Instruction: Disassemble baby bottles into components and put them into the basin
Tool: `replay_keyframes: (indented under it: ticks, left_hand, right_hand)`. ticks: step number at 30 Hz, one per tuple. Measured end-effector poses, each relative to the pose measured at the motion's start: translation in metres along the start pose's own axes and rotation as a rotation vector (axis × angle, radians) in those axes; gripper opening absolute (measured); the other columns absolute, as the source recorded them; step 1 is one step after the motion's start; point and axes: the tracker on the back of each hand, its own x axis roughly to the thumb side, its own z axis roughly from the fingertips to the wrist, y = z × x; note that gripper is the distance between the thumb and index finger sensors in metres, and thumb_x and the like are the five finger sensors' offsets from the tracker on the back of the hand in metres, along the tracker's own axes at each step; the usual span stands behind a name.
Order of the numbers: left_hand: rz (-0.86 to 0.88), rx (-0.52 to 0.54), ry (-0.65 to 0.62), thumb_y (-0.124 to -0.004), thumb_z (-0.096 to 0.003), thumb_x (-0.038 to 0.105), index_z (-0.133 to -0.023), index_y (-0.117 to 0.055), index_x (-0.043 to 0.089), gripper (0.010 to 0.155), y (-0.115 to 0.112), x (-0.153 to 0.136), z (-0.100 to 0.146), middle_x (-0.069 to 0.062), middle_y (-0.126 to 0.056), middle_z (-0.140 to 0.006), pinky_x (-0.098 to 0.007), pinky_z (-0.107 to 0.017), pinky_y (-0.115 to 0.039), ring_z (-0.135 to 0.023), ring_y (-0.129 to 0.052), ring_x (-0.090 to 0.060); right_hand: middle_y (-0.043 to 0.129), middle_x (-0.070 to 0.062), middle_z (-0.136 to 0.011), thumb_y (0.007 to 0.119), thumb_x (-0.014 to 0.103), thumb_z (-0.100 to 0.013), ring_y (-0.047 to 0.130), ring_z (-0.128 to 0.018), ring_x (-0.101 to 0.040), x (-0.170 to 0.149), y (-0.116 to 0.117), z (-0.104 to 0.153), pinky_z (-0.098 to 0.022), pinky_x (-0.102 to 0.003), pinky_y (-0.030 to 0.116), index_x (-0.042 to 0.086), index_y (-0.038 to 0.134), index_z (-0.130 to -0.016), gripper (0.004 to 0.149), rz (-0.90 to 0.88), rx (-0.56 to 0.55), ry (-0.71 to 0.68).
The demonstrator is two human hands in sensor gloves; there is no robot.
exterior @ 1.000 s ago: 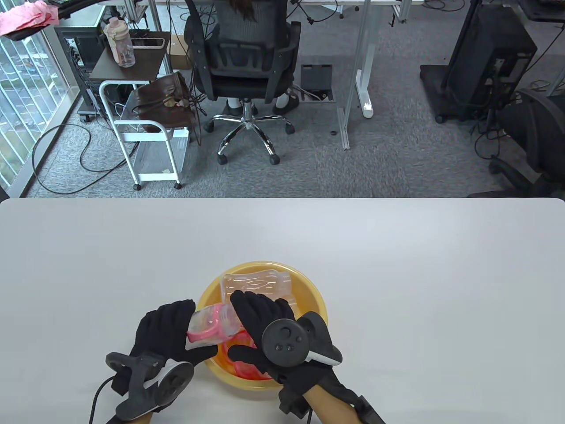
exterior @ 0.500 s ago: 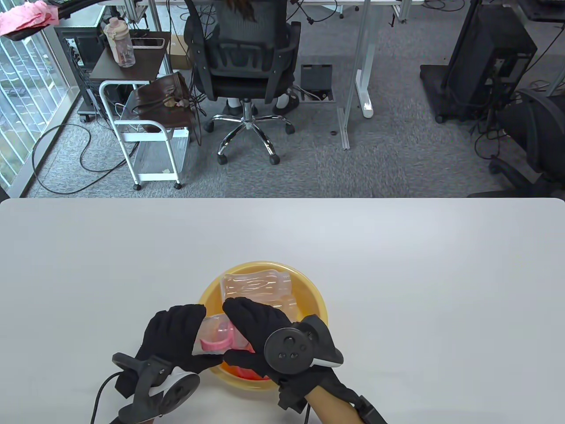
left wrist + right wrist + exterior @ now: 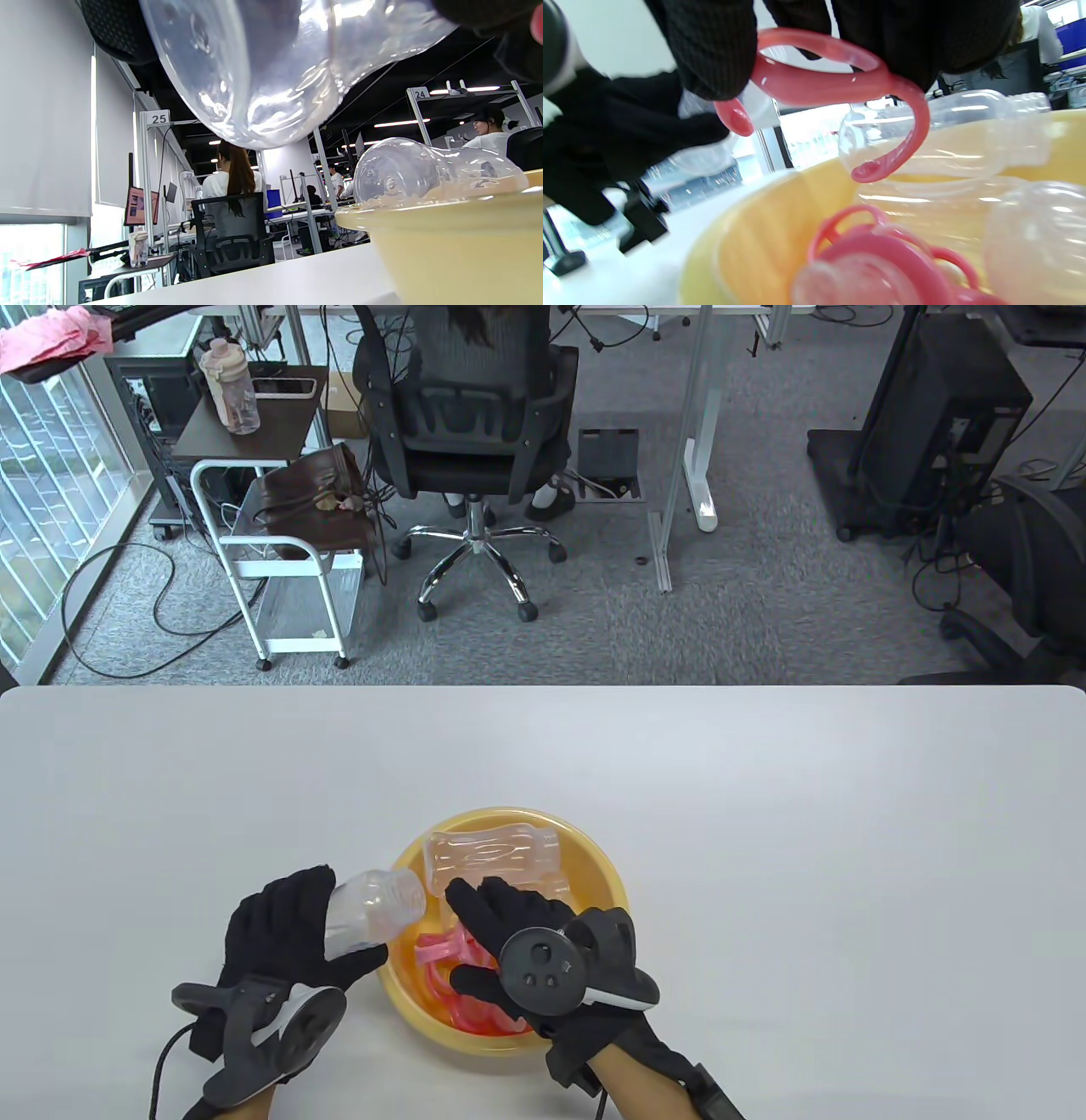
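Note:
My left hand grips a clear bottle body just left of the yellow basin, its open neck pointing toward the basin. In the left wrist view this bottle fills the top. My right hand hovers over the basin and pinches a pink handle ring. In the right wrist view the handle ring hangs from my fingers above the basin. In the basin lie another clear bottle body and pink parts, among them a pink collar with a nipple.
The basin stands near the front edge of the white table. Beyond the far edge are an office chair, a white cart and desk legs on grey carpet.
The pink handle ring has come off the bottle. My left hand has moved left with the bare clear bottle, and my right hand now holds the pink ring over the basin.

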Motion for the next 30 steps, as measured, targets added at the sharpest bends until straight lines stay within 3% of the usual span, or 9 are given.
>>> replay_keyframes:
  ticks: [5, 10, 17, 22, 30]
  left_hand:
    - [0.002, 0.006, 0.005, -0.066, -0.0327, 0.076, -0.104, -0.062, 0.012, 0.096, 0.002, 0.0, -0.001, -0.013, -0.08, -0.096, -0.054, -0.066, -0.076, -0.085, -0.093, -0.032]
    - [0.008, 0.015, 0.005, -0.066, -0.0327, 0.076, -0.104, -0.062, 0.012, 0.096, 0.002, -0.001, 0.0, -0.013, -0.08, -0.096, -0.054, -0.066, -0.076, -0.085, -0.093, -0.032]
    - [0.013, 0.018, 0.007, -0.066, -0.0327, 0.076, -0.104, -0.062, 0.012, 0.096, 0.002, -0.002, 0.0, -0.013, -0.08, -0.096, -0.054, -0.066, -0.076, -0.085, -0.093, -0.031]
    - [0.016, 0.019, 0.005, -0.066, -0.0328, 0.076, -0.104, -0.062, 0.012, 0.096, 0.002, -0.002, 0.0, -0.013, -0.08, -0.096, -0.054, -0.066, -0.076, -0.085, -0.093, -0.031]
    - [0.017, 0.005, -0.005, -0.066, -0.0328, 0.076, -0.104, -0.062, 0.011, 0.096, 0.001, -0.001, 0.0, -0.013, -0.08, -0.096, -0.054, -0.066, -0.076, -0.085, -0.093, -0.032]
  right_hand:
    - [0.059, -0.034, -0.109, 0.077, 0.047, -0.055, 0.078, -0.088, -0.055, 0.006, 0.009, -0.015, -0.063, -0.066, 0.068, 0.015, 0.048, -0.117, 0.075, 0.116, 0.103, 0.069]
    - [0.057, -0.033, -0.11, 0.078, 0.046, -0.055, 0.076, -0.09, -0.055, 0.018, 0.019, -0.034, -0.065, -0.067, 0.066, 0.015, 0.047, -0.117, 0.075, 0.285, 0.274, 0.128]
    - [0.054, -0.033, -0.112, 0.078, 0.045, -0.055, 0.073, -0.092, -0.056, 0.02, 0.035, -0.047, -0.066, -0.068, 0.064, 0.016, 0.046, -0.117, 0.075, 0.356, 0.368, 0.176]
    - [0.052, -0.032, -0.114, 0.078, 0.044, -0.055, 0.072, -0.093, -0.058, 0.019, 0.038, -0.047, -0.067, -0.07, 0.062, 0.016, 0.045, -0.117, 0.076, 0.353, 0.358, 0.167]
    - [0.048, -0.031, -0.115, 0.075, 0.047, -0.055, 0.064, -0.098, -0.059, -0.006, 0.006, -0.016, -0.071, -0.073, 0.054, 0.015, 0.044, -0.117, 0.077, 0.242, 0.181, 0.179]
